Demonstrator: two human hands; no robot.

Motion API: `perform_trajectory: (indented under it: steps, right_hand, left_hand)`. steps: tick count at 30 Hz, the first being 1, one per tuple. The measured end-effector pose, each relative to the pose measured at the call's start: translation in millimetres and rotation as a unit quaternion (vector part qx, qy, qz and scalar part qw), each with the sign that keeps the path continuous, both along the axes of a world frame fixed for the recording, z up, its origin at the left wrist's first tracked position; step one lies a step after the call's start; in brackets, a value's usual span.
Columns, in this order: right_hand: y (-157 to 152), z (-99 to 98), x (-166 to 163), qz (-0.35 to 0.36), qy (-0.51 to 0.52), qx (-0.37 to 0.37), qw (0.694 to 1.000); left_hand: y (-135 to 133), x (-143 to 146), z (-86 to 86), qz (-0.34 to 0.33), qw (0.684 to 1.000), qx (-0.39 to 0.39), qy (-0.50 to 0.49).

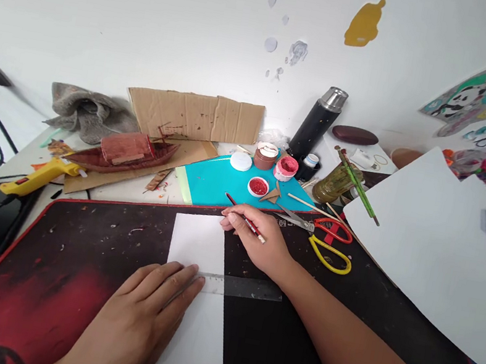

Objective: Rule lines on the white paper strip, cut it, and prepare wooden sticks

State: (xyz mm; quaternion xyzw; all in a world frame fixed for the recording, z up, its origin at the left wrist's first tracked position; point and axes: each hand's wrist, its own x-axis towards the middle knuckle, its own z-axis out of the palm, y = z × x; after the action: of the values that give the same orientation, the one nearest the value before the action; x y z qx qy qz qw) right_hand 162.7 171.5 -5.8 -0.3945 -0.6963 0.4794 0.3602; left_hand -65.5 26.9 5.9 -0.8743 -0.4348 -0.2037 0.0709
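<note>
A white sheet of paper point(203, 250) lies on a black and red desk mat point(68, 264). A clear ruler point(247, 288) lies across the sheet. My left hand point(143, 321) presses flat, fingers stretched out, on the ruler's left end and the paper. My right hand point(256, 241) rests at the sheet's upper right corner, fingers pinched round a red pencil point(246, 219) whose tip points up and left.
Red and yellow scissors point(326, 241) lie right of my right hand. Behind are a teal sheet point(214, 183), red paint pots point(258, 186), a black flask point(317, 123), a model boat point(126, 152) and a yellow glue gun point(37, 176). Large white sheets point(433, 247) cover the right.
</note>
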Motion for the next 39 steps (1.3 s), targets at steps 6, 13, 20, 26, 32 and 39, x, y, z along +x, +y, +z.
perform_trajectory:
  steps: [6, 13, 20, 26, 32, 39]
  right_hand:
    - [0, -0.5, 0, -0.003, 0.01, 0.001, 1.0]
    - [-2, 7.3, 1, 0.001, 0.011, 0.01, 1.0]
    - [-4, 14.9, 3, 0.011, -0.032, 0.057, 0.998]
    - [-3, 12.8, 4, 0.011, -0.032, 0.066, 0.997]
    - [-5, 20.3, 5, 0.007, -0.072, 0.097, 0.993]
    - [-10, 27.4, 4, 0.025, -0.089, 0.142, 0.986]
  left_hand:
    - [4, 5, -1.7, 0.007, 1.0, 0.006, -0.003]
    - [6, 16, 4.2, 0.047, 0.998, 0.024, 0.02]
    - [-1, 12, 5.6, 0.008, 0.999, 0.021, 0.032]
    - [-4, 14, 3.5, 0.067, 0.996, 0.033, 0.055]
    - [-5, 17, 2.8, 0.089, 0.995, 0.011, 0.052]
    - [-3, 17, 1.2, 0.087, 0.996, -0.005, 0.029]
